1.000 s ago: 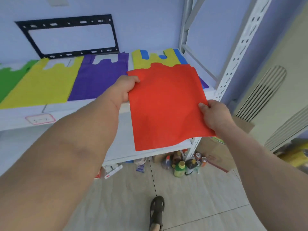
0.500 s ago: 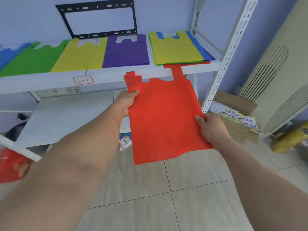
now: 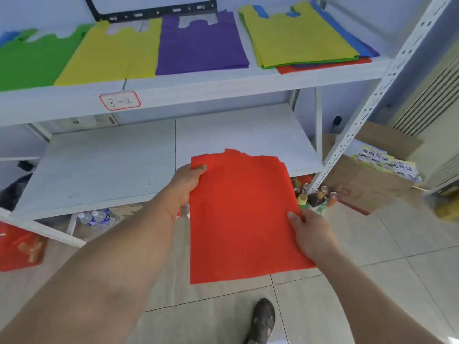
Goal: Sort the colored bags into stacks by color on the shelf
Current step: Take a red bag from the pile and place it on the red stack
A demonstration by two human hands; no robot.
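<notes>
Head view: red bag (image 3: 238,219), a flat rectangular sheet of matte, finely textured non-woven fabric, is held out in front of the lower shelf board (image 3: 111,165), its far edge over the board's front right part. Its top edge is notched and uneven. Left hand (image 3: 186,182) pinches the upper left corner, thumb on top, fingers hidden beneath. Right hand (image 3: 311,234) grips the right edge lower down, thumb pressed on the fabric, fingers curled under it.

On the upper shelf board (image 3: 223,88), flat bags of the same fabric lie side by side: green bag (image 3: 29,60), yellow bag (image 3: 111,53), purple bag (image 3: 201,43). At the right end sits a mixed stack (image 3: 303,38), yellow on top, with blue, green and red edges showing beneath.

A paper label (image 3: 120,100) with a red border is stuck to the upper board's front edge. A perforated white metal post (image 3: 377,95) carries the boards. Bottles (image 3: 315,197) stand on the tiled floor beside a cardboard box (image 3: 367,184).
</notes>
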